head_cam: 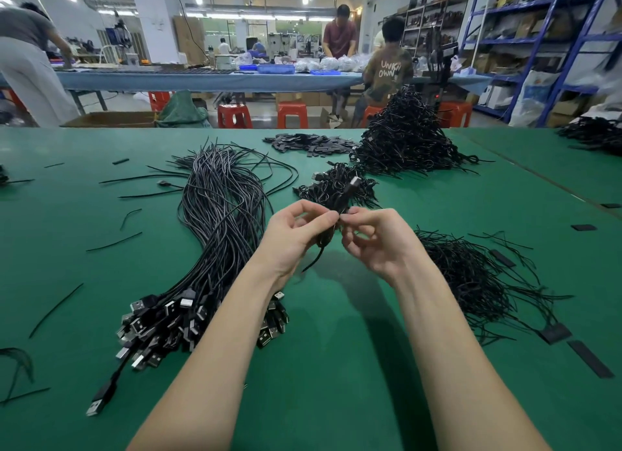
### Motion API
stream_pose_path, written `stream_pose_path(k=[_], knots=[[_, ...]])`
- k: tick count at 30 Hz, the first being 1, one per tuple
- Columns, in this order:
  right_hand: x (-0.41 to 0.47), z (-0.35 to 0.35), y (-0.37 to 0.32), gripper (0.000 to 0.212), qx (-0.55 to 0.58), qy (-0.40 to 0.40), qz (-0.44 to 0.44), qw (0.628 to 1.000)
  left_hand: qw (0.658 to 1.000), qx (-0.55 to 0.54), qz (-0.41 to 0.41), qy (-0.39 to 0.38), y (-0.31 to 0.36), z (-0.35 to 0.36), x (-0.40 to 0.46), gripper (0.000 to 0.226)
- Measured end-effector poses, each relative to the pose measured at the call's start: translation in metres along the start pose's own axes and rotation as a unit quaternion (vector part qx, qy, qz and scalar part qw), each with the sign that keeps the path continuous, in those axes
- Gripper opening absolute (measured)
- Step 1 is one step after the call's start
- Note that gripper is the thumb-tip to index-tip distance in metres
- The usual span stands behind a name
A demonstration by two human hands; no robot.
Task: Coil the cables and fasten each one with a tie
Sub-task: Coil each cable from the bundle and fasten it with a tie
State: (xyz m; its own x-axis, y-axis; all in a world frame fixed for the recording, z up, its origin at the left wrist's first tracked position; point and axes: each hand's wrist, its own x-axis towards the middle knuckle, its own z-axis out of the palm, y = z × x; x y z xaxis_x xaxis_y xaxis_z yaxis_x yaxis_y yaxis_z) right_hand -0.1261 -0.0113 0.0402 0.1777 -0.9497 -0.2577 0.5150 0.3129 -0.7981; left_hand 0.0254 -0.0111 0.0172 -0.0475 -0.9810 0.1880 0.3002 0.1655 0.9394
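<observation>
Tie itself too small to make out between the fingertips. Left hand [296,235] grips a coiled cable [331,215] above the green table [336,349]; right hand [377,238] pinches at the coil's middle, fingers curled. Uncoiled cables [218,215] lie left, loose ties [471,282] right.

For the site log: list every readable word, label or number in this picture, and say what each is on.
"UNKN OWN": white print, in two lines, on the back of the seated person's shirt.
Boxes on the blue shelving: any labels too small and blurred to read.
USB plugs and the cable in the hands: no legible marking.
</observation>
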Motion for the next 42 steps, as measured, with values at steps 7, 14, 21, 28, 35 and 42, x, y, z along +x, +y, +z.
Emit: stream_pose_path(k=[7, 14, 21, 28, 35, 42], knots=[[0.003, -0.009, 0.006, 0.027, -0.097, -0.069, -0.093, 0.989, 0.995, -0.074, -0.063, 0.022, 0.0, 0.0, 0.0, 0.015], [0.009, -0.02, 0.002, 0.02, -0.545, -0.033, -0.452, 0.706, 0.963, -0.182, -0.195, 0.049, 0.005, -0.001, 0.002, 0.008], [0.01, -0.018, 0.005, 0.01, -0.482, -0.002, -0.486, 0.729, 0.963, -0.152, -0.222, 0.016, 0.006, -0.005, 0.003, 0.009], [0.006, -0.001, 0.012, 0.008, -0.069, -0.036, -0.002, 0.997, 0.998, -0.02, -0.043, 0.036, 0.0, -0.005, 0.0, 0.014], [0.014, -0.012, 0.017, 0.02, -0.504, 0.011, -0.33, 0.798, 0.973, 0.008, -0.208, 0.098, 0.003, -0.015, 0.004, 0.008], [0.014, -0.019, 0.02, 0.007, -0.588, 0.039, -0.425, 0.687, 0.96, 0.001, -0.268, 0.077, 0.003, -0.017, 0.003, 0.012]])
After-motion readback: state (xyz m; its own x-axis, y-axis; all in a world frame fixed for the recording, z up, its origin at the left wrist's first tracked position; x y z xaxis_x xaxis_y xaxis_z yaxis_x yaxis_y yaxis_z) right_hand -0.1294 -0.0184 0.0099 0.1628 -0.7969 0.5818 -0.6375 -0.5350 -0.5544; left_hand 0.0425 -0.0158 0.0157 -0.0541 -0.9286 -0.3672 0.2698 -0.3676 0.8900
